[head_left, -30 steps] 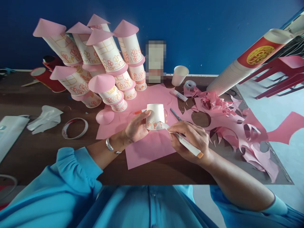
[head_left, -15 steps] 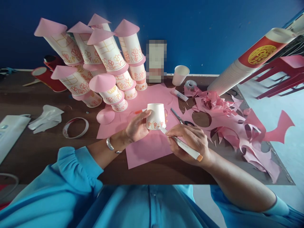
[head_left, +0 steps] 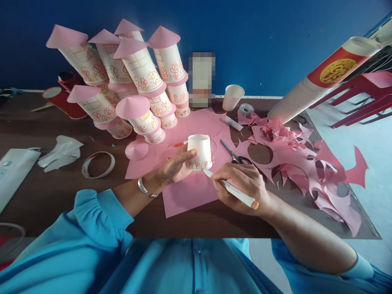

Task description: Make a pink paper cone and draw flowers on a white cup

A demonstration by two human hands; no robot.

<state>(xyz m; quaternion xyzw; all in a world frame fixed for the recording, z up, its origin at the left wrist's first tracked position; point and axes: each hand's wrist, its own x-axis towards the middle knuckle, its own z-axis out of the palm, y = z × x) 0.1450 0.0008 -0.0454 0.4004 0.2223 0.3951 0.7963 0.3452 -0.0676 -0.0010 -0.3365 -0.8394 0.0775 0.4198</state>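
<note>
My left hand (head_left: 178, 164) is closed around a short white paper cup (head_left: 199, 149), held above the pink paper. Red flower shapes run along the cup's lower part. In my right hand (head_left: 241, 185) is a white marker (head_left: 240, 194) with an orange end, its tip at the cup's bottom edge. Beneath the hands lies a pink paper sheet (head_left: 190, 196). An orange-red marker (head_left: 180, 143) rests behind my left hand. Just beyond my right hand are scissors (head_left: 234, 153) with dark handles.
Several cup towers (head_left: 143, 69) with pink cone roofs stand at the back left. Pink paper scraps (head_left: 324, 179) cover the right side near a tall stack of cups (head_left: 318, 81). A single cup (head_left: 233, 98), a glue tube (head_left: 232, 122) and a tape roll (head_left: 98, 164) lie about.
The cup has shifted slightly left and down and turned a little in my left hand. My right hand has moved slightly left with the marker, staying at the cup's base.
</note>
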